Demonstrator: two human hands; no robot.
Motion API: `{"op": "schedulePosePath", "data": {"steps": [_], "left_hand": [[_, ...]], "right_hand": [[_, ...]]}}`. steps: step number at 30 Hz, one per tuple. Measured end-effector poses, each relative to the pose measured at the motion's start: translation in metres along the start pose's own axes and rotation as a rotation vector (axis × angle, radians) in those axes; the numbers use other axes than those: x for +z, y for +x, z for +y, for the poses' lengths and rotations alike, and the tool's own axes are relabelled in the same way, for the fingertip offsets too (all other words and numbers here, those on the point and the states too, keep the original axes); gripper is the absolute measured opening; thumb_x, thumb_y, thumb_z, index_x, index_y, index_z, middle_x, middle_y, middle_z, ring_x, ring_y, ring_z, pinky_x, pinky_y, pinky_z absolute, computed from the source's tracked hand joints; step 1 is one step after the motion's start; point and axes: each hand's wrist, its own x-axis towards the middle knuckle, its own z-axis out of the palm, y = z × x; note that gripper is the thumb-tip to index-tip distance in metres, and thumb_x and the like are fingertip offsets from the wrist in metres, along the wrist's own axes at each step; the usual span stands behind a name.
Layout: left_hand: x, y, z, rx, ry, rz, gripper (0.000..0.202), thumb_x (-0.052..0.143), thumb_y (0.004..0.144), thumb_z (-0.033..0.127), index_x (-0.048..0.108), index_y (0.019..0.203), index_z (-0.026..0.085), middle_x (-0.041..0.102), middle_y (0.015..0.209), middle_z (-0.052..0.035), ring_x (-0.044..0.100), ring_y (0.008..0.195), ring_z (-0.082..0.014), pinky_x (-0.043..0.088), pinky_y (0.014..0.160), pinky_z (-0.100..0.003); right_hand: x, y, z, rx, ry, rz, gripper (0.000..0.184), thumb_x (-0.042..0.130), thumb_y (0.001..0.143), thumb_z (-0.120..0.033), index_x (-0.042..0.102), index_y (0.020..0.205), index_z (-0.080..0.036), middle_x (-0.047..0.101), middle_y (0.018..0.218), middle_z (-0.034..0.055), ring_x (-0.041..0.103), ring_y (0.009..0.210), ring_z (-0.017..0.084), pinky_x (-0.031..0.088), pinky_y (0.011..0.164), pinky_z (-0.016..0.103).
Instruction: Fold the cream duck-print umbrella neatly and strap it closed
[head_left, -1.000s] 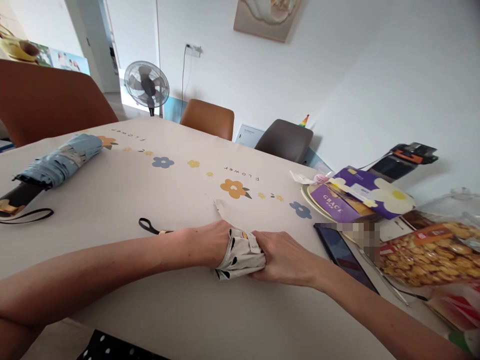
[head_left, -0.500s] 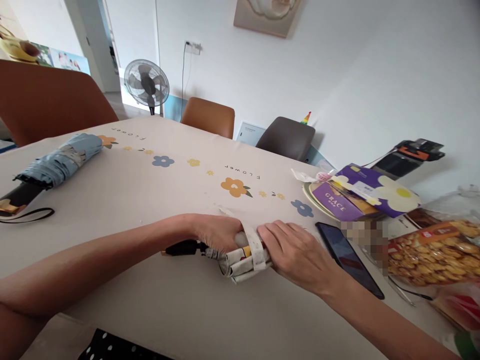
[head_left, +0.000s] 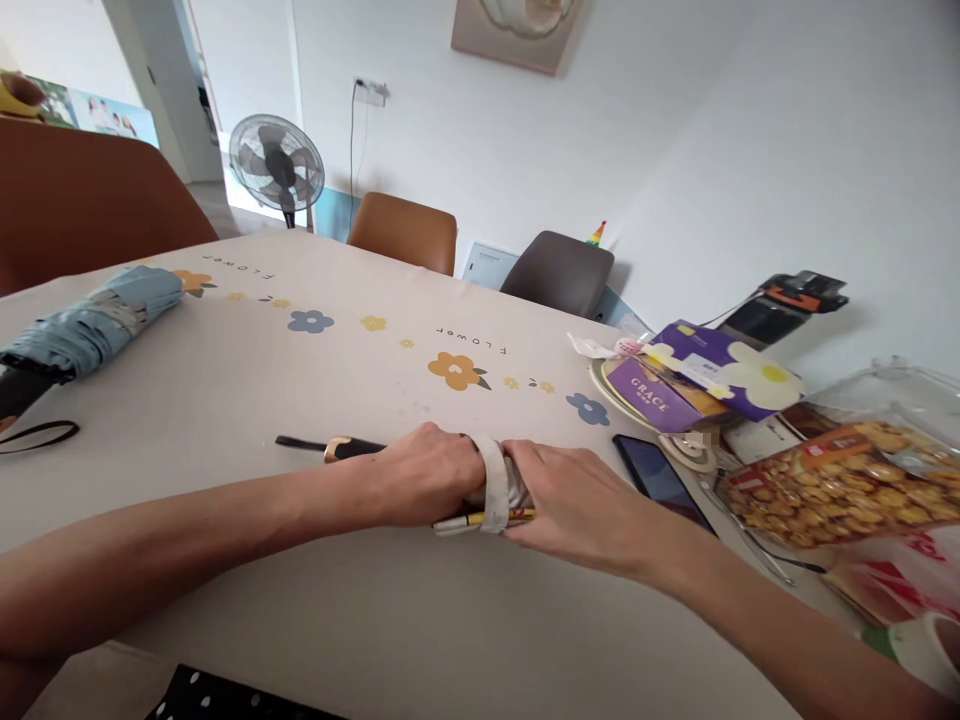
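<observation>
Both hands grip a folded umbrella above the near part of the table. My left hand [head_left: 437, 468] wraps round its canopy on the handle side, fingers mostly hidden. My right hand [head_left: 574, 500] is closed round the other end. Between the hands a white strap [head_left: 494, 485] circles the pale, rolled canopy [head_left: 517, 487], which shows a bit of yellow. The umbrella's black handle [head_left: 360, 448] with a gold-coloured end points left past my left wrist, a dark cord trailing from it. Farther left lies a second folded umbrella, light blue [head_left: 112, 315], with a black handle.
A flower-print cloth covers the table [head_left: 337, 380]. At the right are a phone [head_left: 660, 480], a purple box [head_left: 667, 385], a bag of nut-like snacks [head_left: 832, 480] and a white-green container [head_left: 919, 650]. Chairs [head_left: 405, 230] and a fan [head_left: 277, 165] stand beyond.
The held umbrella has turned, bringing its handle and cord into fuller view at the left. The white strap now lies closer round the canopy. The whole view has shifted slightly.
</observation>
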Motion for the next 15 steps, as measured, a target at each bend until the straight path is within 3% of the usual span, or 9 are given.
{"op": "schedulePosePath", "data": {"steps": [2,5,10,12,15], "left_hand": [[-0.001,0.001,0.002,0.072,0.117,0.023,0.01,0.047,0.077,0.012,0.05,0.084,0.019,0.061,0.08,-0.0037,0.053,0.065,-0.0155,0.028,0.048,-0.027],[-0.002,0.002,0.0,0.152,0.315,0.075,0.011,0.045,0.08,0.01,0.05,0.088,0.017,0.059,0.079,-0.0064,0.054,0.068,-0.0169,0.027,0.049,-0.028],[0.002,0.003,-0.011,0.273,0.489,0.321,0.015,0.038,0.086,0.01,0.049,0.092,0.016,0.056,0.076,-0.0058,0.052,0.069,-0.0176,0.027,0.052,-0.031],[0.005,0.003,-0.014,0.297,0.526,0.355,0.018,0.036,0.086,0.008,0.05,0.095,0.016,0.056,0.075,-0.0054,0.052,0.068,-0.0172,0.028,0.054,-0.031],[0.007,0.002,-0.013,0.266,0.564,0.319,0.021,0.039,0.082,0.003,0.052,0.093,0.015,0.054,0.073,-0.005,0.051,0.068,-0.0166,0.028,0.055,-0.03]], "right_hand": [[-0.011,0.005,0.003,0.057,0.226,-0.147,0.035,0.064,0.064,-0.039,0.057,0.092,-0.019,0.064,0.081,0.0035,0.058,0.068,0.021,0.04,0.055,0.029],[-0.022,0.014,0.01,0.066,0.592,-0.327,0.038,0.07,0.058,-0.038,0.063,0.09,-0.021,0.067,0.085,0.0012,0.06,0.079,0.021,0.043,0.064,0.027],[-0.014,0.02,0.016,0.135,1.083,-0.555,0.025,0.07,0.059,-0.031,0.067,0.08,-0.019,0.067,0.085,0.002,0.06,0.083,0.02,0.045,0.072,0.028],[-0.004,0.019,0.013,0.161,1.15,-0.528,0.025,0.069,0.057,-0.026,0.066,0.081,-0.017,0.065,0.081,0.0019,0.059,0.078,0.018,0.045,0.069,0.027],[0.013,0.016,0.005,0.185,1.09,-0.356,0.017,0.065,0.058,-0.021,0.06,0.074,-0.016,0.057,0.067,-0.0017,0.051,0.064,0.013,0.039,0.058,0.024]]}}
